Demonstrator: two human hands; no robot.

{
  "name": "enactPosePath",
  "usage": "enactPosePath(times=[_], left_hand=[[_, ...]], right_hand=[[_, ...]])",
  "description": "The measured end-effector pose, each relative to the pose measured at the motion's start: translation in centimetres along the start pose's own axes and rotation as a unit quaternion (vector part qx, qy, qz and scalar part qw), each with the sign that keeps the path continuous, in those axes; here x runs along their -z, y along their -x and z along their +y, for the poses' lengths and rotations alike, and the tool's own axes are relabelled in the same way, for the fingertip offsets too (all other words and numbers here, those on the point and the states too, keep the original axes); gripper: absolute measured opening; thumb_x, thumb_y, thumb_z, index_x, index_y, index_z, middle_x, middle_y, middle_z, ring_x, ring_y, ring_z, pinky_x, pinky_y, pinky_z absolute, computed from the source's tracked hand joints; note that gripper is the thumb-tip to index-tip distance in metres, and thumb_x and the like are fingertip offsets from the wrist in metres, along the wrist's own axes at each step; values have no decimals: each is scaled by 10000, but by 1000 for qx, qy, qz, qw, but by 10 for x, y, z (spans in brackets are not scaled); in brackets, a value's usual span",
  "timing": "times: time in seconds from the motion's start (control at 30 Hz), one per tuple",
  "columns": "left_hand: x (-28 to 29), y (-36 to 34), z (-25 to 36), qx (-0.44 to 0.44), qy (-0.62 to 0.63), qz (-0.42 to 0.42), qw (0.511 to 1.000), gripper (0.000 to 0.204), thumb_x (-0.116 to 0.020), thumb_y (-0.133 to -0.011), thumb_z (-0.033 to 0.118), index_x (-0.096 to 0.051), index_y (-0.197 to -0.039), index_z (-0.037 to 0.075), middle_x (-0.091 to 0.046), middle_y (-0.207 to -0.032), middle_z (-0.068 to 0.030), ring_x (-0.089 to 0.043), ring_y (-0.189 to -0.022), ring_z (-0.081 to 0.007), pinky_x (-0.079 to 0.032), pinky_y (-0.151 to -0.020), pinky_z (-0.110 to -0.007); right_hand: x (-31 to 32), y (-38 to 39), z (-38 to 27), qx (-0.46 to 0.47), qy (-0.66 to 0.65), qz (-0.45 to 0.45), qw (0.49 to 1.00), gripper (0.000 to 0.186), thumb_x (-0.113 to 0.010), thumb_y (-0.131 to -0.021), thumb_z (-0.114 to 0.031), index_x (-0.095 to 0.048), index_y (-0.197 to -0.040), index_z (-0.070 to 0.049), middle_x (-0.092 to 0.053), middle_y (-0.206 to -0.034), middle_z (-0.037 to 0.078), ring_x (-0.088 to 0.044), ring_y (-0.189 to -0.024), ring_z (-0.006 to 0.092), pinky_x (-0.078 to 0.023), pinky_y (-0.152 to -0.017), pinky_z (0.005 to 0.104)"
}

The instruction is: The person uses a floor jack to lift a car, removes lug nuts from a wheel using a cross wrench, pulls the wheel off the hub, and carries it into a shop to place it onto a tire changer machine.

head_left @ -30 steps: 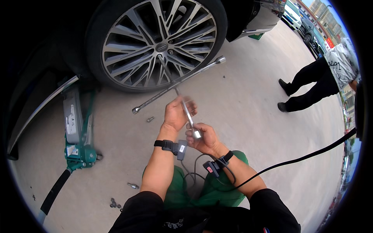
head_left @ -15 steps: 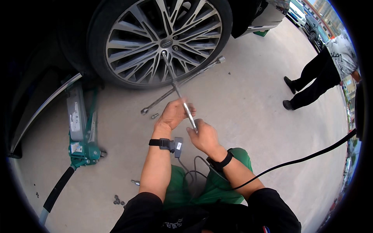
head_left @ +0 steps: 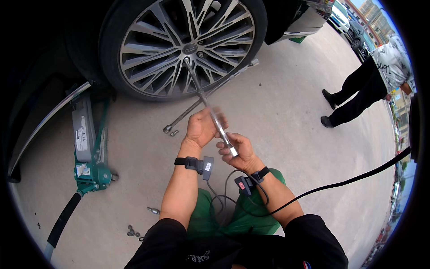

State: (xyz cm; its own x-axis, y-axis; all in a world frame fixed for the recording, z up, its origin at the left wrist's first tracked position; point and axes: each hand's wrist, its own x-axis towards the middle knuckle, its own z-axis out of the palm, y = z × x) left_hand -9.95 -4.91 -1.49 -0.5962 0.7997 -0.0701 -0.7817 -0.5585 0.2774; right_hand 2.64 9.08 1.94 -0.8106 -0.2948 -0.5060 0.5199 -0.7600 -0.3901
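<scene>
A chrome cross wrench (head_left: pixel 197 85) has one end on a lug bolt low on the hub of a silver multi-spoke wheel (head_left: pixel 148 62); its crossbar lies diagonally in front of the tyre. My left hand (head_left: pixel 204 125) is beside the shaft, fingers curved at it and smeared by motion, so their grip is unclear. My right hand (head_left: pixel 237 148) has its fingers curled round the shaft's near end. Both wrists wear strapped devices with cables. A loose bolt (head_left: pixel 174 133) lies on the ground by the crossbar's lower end.
A teal floor jack (head_left: pixel 92 175) with a long handle stands at left under the car body. A metal piece (head_left: pixel 153 210) and several small dark caps (head_left: pixel 132 232) lie lower left. At right another person (head_left: pixel 354 94) stands in dark trousers; parked cars (head_left: pixel 339 18) are behind. A black cable (head_left: pixel 345 183) crosses the right side.
My hands stay on or about the shaft, which has blurred as it moves. The crossbar's angle shifts slightly, and my right hand's fingers have rolled round the end since half a second ago.
</scene>
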Motion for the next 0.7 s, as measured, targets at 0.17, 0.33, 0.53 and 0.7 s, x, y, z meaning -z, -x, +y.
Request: enactPosePath(times=[0.17,0.33,0.53,0.7], left_hand=[[4,0,-1,-2,1,-5,1000,486,-544,-949,377,-534,-1175,-53,-606,-1053,-199,-592,-999,-326,-503,-916,-465],[-4,-5,-6,-14,-15,-3,1000,482,-560,-943,367,-525,-1189,-46,-596,-1038,-192,-582,-995,-316,-507,-902,-463],[-2,-4,-6,-18,-28,18,999,471,-572,-940,351,-522,-1195,-41,-594,-1044,-194,-595,-984,-315,-515,-890,-454],[11,-8,-6,2,-42,25,999,428,-578,-939,329,-534,-1174,-27,-615,-1027,-183,-614,-959,-312,-522,-880,-450]], right_hand=[[-5,2,8,4,-37,-10,999,415,-454,-975,-347,-556,-1298,-107,-559,-889,65,-471,-665,117,-401,-535,221],[-4,4,10,-5,-77,-1,997,437,-441,-990,-362,-524,-1361,-147,-566,-901,68,-470,-656,107,-395,-526,212],[-4,0,8,-11,-32,15,999,405,-452,-995,-366,-538,-1330,-155,-562,-856,62,-459,-627,94,-372,-492,203],[5,-8,-2,-37,72,13,997,323,-480,-1004,-372,-582,-1126,-91,-535,-699,28,-440,-527,91,-354,-450,213]])
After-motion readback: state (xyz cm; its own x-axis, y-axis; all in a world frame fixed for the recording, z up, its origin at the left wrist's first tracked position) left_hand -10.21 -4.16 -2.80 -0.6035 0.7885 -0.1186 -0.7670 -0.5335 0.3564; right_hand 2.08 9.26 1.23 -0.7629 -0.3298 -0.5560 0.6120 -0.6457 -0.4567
